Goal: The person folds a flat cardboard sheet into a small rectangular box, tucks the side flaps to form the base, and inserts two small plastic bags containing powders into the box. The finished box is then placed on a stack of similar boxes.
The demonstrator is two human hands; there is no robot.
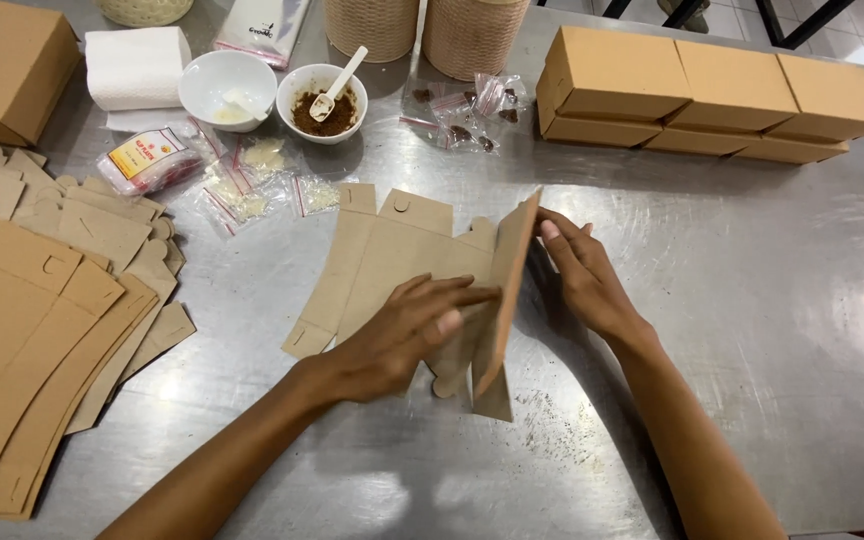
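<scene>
From the head camera, we press our left hand [402, 335] flat, fingers spread, on an unfolded brown cardboard box blank [392, 262] at table centre. Our right hand [580, 272], at three o'clock, braces its raised flap with straight fingers.

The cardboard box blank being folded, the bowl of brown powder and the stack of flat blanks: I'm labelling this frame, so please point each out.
Cardboard box blank [392, 265]: head view, on its flat panel.
Bowl of brown powder [304, 80]: head view, on its white rim.
Stack of flat blanks [22, 340]: head view, on the top sheet.
</scene>
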